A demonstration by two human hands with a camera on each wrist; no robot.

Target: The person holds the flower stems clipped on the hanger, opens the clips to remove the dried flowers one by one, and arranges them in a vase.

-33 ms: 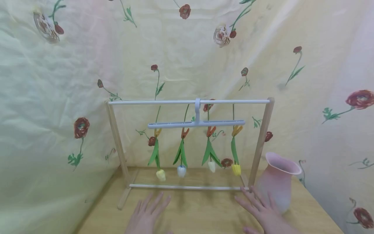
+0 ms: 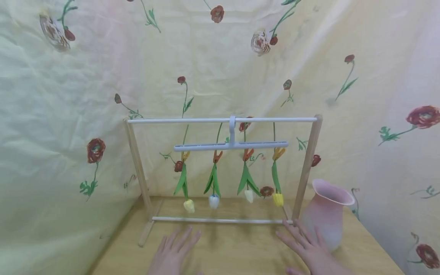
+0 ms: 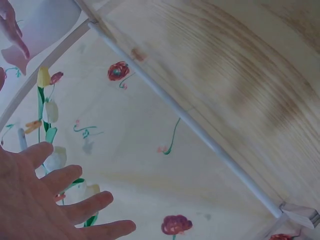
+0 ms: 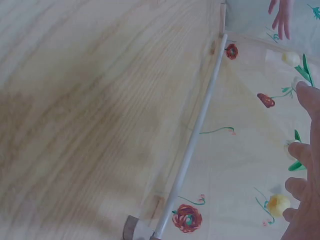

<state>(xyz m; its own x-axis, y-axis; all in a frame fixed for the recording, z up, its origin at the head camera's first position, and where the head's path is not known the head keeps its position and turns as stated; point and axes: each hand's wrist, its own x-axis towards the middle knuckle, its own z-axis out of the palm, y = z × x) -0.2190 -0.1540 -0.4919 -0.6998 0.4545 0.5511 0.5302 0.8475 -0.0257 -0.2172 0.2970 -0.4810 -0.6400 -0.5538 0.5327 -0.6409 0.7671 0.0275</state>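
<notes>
Four-sided wooden-and-white rack stands on the table, a pale hanger hooked over its top bar. Orange and red clothespins on the hanger hold several artificial tulips upside down: pale yellow, pale blue, white and bright yellow. My left hand, fingers spread, is in front of the rack's lower left. Likewise spread, my right hand is at the lower right, overlapping a pink vase in the head view; contact cannot be told. Both hold nothing.
A white lower bar joins the rack's wooden feet. Behind and at both sides hangs a flower-printed cloth. The wooden table's right edge runs past the vase.
</notes>
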